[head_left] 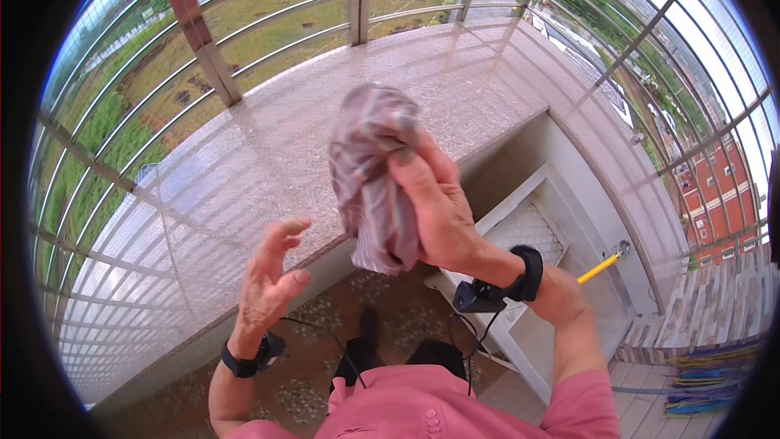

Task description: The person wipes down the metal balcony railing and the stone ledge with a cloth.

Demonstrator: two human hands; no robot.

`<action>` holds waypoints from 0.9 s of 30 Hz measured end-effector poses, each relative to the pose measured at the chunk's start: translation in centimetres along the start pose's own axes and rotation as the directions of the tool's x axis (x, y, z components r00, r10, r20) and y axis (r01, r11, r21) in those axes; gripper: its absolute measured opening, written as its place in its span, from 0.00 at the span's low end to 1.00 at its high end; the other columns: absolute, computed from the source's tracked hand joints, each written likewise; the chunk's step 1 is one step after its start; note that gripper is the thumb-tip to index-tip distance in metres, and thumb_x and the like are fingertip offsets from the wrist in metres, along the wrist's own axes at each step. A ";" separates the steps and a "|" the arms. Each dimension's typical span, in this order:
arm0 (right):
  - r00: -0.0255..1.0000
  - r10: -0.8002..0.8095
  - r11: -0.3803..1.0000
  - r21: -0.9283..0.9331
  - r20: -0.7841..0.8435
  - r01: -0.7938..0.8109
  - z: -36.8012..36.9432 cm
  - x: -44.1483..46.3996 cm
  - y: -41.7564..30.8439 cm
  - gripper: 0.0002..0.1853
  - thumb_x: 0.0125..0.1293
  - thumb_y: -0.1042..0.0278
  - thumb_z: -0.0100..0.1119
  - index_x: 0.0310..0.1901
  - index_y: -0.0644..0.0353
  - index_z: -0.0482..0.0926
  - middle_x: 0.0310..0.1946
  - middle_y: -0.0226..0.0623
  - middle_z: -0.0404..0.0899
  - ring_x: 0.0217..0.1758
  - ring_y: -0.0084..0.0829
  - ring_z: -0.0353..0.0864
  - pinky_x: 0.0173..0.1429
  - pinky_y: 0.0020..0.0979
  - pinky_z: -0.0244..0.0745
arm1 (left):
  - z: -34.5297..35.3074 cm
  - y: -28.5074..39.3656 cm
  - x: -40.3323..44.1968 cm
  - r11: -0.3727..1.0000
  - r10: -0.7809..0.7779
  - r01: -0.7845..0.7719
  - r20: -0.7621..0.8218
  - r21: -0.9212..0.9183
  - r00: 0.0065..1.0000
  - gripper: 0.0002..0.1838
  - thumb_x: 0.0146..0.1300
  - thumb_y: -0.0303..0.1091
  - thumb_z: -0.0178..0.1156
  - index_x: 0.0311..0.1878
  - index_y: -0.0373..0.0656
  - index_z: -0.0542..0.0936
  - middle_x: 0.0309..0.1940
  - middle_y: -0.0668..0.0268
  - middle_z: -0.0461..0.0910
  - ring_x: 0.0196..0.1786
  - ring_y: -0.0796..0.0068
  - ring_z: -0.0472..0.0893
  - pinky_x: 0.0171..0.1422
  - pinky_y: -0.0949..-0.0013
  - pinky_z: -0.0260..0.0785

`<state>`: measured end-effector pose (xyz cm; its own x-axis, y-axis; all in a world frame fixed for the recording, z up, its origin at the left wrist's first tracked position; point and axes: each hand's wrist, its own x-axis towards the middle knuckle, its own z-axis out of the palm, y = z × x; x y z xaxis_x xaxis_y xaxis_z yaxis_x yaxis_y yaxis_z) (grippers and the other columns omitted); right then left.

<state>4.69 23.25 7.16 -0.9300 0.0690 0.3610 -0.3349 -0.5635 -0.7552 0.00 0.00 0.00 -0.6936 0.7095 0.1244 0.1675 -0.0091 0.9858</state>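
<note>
Gripping a crumpled striped cloth (pixel 374 195), the right hand (pixel 445 215) has its thumb pressed on the near face; the other fingers are partly hidden behind the fabric. Cloth position: raised before the torso, overlapping the speckled stone ledge (pixel 284 118) in view; slight blur on its upper end. Left hand (pixel 270 280): just left of the cloth and apart from it, holding nothing, fingers curled, thumb and fingertips spaced apart. Black wrist straps on both wrists. Metal railing (pixel 360 0) runs along the outer side of the ledge. Below and right of the cloth: white frame (pixel 508 210) with a mesh panel, near a yellow rod (pixel 600 268). Lower right: multicoloured bristles (pixel 708 380) on pale flooring. Pink shirt (pixel 406 406) at bottom centre.
</note>
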 end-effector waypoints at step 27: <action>0.970 0.088 0.988 -0.143 0.225 -0.057 2.5 18.7 3.8 0.09 0.70 0.65 0.50 0.37 0.60 0.76 0.22 0.25 0.73 0.21 0.18 0.70 0.25 0.23 0.68 | -9.4 6.3 9.8 0.975 -0.223 0.222 -0.176 -0.025 0.959 0.22 0.65 0.38 0.51 0.60 0.37 0.69 0.53 0.61 0.76 0.55 0.72 0.76 0.63 0.67 0.62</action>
<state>-13.63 20.33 12.45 -0.8980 -0.1680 0.4066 -0.2997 -0.4429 -0.8450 -12.34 0.29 8.48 -0.8255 0.5586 -0.0809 -0.0083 0.1312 0.9913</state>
